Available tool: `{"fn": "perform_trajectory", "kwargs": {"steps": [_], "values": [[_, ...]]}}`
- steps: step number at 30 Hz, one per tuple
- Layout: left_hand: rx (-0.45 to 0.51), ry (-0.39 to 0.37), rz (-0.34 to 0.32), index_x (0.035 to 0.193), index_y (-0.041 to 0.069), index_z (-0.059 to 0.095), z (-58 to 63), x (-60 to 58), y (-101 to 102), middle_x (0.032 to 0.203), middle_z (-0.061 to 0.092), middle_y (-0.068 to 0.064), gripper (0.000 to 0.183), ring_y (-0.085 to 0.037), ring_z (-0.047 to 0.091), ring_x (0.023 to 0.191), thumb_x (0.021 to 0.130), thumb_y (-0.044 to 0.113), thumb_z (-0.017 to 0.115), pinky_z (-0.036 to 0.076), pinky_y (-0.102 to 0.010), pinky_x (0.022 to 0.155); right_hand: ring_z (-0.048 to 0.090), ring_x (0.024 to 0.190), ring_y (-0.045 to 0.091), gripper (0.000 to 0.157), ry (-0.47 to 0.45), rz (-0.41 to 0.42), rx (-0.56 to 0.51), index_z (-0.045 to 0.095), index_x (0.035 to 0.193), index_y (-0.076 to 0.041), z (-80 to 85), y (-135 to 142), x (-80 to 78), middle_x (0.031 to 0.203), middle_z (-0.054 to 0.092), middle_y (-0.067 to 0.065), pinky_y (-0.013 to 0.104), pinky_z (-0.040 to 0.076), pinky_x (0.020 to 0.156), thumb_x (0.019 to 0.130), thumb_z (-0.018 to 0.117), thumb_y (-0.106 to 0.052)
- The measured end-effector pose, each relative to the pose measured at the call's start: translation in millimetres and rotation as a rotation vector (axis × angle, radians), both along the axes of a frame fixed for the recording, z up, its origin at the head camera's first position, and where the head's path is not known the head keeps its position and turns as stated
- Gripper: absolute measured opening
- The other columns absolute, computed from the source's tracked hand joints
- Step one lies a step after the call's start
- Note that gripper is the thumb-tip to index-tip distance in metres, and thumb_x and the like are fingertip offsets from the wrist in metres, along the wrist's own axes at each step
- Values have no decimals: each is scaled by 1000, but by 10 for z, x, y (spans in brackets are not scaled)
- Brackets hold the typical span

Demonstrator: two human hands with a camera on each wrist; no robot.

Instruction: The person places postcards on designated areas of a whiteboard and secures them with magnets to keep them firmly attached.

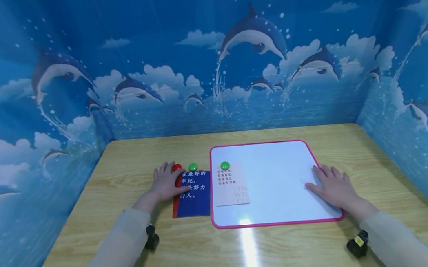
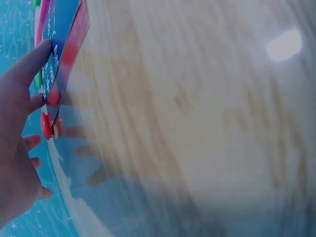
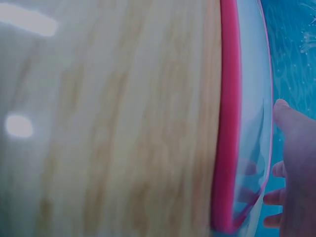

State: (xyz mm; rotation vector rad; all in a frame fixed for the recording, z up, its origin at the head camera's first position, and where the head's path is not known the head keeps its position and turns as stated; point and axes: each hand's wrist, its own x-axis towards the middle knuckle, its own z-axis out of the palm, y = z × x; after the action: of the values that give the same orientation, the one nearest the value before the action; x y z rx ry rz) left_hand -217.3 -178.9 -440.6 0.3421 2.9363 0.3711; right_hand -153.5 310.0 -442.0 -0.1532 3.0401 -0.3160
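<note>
Blue text card (image 1: 200, 206) lies just left of the whiteboard (image 1: 279, 178). Left hand (image 1: 167, 185) spreads loosely over the card's edge, right hand (image 1: 335, 188) splayed at the board's; edge-only pinching should avoid creases.

Right hand (image 3: 300, 168): 4 o'clock, thumb uppermost, 3 fingertips below pointing toward 9; contact with board unclear.
Board (image 3: 254, 98): 3 o'clock, glossy, faintly mirroring fingers.
Pink rim (image 3: 229, 113): thick band, 1 to 5 o'clock.
Wooden table (image 3: 123, 123): glare patches at 9 and 10.
Blue backdrop (image 3: 296, 54): 2 o'clock.
</note>
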Motion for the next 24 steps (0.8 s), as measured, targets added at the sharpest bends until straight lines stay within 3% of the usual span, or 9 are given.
{"fn": "perform_trajectory", "kwargs": {"steps": [9, 14, 19, 24], "values": [[84, 29, 3, 126, 8, 52, 51, -32, 23, 149, 25, -24, 71, -46, 12, 140, 72, 49, 74, 6, -66, 111, 20, 124, 60, 84, -21, -15, 8, 27, 143, 6, -6, 41, -11, 139, 29, 36, 77, 13, 96, 91, 41, -60], [137, 63, 2, 118, 8, 54, 59, -67, 34, 145, 30, -23, 63, -43, 20, 137, 72, 43, 77, 12, -62, 112, 20, 124, 61, 85, -28, -19, 16, 26, 143, 6, -28, 71, -28, 139, 28, 37, 77, 13, 96, 91, 39, -61], [168, 79, 26, 114, 6, 57, 94, -83, 57, 139, 39, -22, 53, -41, 30, 132, 74, 36, 76, 23, -58, 110, 19, 125, 61, 86, -36, -31, 14, 26, 144, 5, -40, 76, -44, 140, 27, 37, 78, 12, 96, 91, 39, -62], [255, 10, 100, 115, 5, 56, 122, -94, 81, 119, 53, -16, 45, -31, 50, 112, 79, 27, 73, 44, -47, 98, 18, 125, 61, 87, -50, -37, 6, 26, 143, 6, -24, 90, -47, 140, 25, 38, 77, 11, 96, 91, 38, -62]]}}
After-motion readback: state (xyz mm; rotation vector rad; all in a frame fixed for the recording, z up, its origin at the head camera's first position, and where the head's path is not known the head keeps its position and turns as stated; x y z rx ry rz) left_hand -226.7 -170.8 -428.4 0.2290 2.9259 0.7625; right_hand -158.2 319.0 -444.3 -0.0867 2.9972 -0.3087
